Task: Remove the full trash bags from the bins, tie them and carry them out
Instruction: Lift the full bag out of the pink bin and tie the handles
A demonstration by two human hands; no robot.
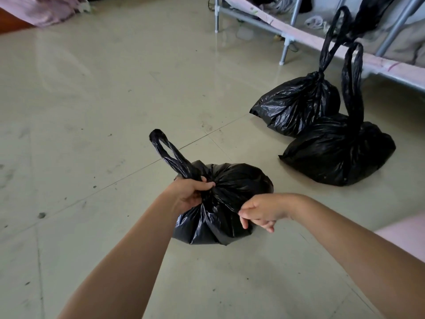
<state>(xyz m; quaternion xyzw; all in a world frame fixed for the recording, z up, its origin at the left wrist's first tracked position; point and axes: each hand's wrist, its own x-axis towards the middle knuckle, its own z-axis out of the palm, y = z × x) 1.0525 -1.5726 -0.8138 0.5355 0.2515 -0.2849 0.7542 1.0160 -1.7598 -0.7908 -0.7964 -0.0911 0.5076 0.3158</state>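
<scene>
on the pale tiled floor, near the middle of the room, sits a black trash bag, full and gathered at the neck. left hand grips the bunched plastic at the knot, just below one handle loop that stands up toward the far left. right hand pinches a strip of the same bag on its near right side, fingers curled round it, pulling outward. hands apart, one on either side of the neck, both clamped on the bag.

two more bags to the far right: far tied bag and nearer tied bag, touching each other, each with a long loop rising from its knot (these look finished). a metal bed frame runs behind them. pink fabric at the far left corner. no bin in sight.

step in hand, as i judge it: tying the third bag, knot being drawn tight.

next move likely calls for a firm opposed pull to seat the knot, then a hold on the loops for carrying. thin plastic may tear if yanked.
</scene>
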